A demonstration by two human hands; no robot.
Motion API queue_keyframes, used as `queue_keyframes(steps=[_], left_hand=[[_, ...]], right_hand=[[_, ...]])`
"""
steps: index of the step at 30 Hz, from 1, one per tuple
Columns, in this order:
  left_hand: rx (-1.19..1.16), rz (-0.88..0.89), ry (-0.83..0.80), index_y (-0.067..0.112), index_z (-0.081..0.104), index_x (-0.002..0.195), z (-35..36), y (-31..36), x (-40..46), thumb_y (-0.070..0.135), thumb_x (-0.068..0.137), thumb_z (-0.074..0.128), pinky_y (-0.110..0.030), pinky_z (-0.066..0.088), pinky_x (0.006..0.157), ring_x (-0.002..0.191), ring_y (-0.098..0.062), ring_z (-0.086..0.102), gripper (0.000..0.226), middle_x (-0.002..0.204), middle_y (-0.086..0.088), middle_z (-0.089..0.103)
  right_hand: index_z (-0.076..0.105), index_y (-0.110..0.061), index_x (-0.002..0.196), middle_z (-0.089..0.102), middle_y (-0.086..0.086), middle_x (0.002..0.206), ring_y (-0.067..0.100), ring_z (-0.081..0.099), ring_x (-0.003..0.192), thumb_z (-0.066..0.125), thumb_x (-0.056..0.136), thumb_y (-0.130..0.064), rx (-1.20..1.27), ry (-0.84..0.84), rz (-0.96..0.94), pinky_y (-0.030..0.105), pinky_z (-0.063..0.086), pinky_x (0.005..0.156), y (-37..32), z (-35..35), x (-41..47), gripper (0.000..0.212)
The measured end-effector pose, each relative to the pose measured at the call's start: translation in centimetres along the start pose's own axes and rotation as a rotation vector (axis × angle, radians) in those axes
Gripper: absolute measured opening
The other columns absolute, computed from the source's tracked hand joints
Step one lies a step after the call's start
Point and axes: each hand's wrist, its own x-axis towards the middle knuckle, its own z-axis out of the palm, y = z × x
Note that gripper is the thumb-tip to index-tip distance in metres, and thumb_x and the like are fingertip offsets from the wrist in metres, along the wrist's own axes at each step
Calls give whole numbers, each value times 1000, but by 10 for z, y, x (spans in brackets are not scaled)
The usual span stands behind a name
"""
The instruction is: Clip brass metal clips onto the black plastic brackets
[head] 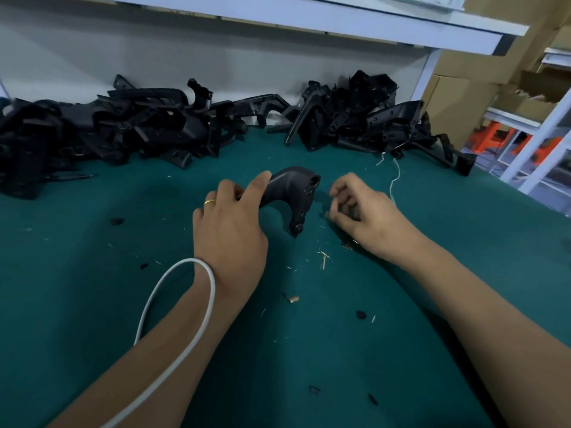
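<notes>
A curved black plastic bracket [290, 196] stands on the green mat [92, 288] at the centre. My left hand [230, 230], with a gold ring, grips the bracket's left end, thumb over the top. Just right of the bracket, my right hand [361, 211] has its fingers curled down onto the mat. A small brass clip [327, 215] shows at its fingertips; whether the fingers pinch it is unclear. Another brass clip [294, 299] lies loose on the mat nearer to me.
Two heaps of black brackets lie along the back, one at the left [108, 131] and one at the right [364, 118]. A white cable [191, 329] loops over my left forearm. Small scraps and a white string [394, 180] litter the mat. A shelf hangs overhead.
</notes>
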Motion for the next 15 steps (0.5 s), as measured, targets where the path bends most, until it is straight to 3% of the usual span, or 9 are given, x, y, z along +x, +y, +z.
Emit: queue_keyframes(steps=[3,7,11,15], left_hand=[[-7,5,2,33,38,156,0,0,-1,3,96,53,-43,40,88,104,-29,50,68,117,-8,51],[-14,4,7,33,39,155,1,-1,0,2,96,53,-43,40,88,104,-30,50,68,118,-8,51],[-26,12,11,32,42,154,2,-1,1,1,95,54,-45,40,87,103,-31,50,67,116,-10,52],[-27,11,6,31,42,154,1,-2,0,0,95,54,-46,40,87,102,-32,50,67,115,-11,52]], right_hand=[[62,-23,130,63,1,98,13,58,82,56,104,-6,252,152,27,25,49,77,-1,-1,1,32],[70,-14,113,64,3,97,14,66,85,52,107,-3,689,420,178,27,56,86,5,-14,4,21],[62,-4,112,65,9,89,20,70,87,52,106,1,1012,508,284,43,59,98,10,-19,5,13],[61,-2,126,59,10,81,20,64,80,46,105,8,1301,558,336,42,60,96,10,-25,8,28]])
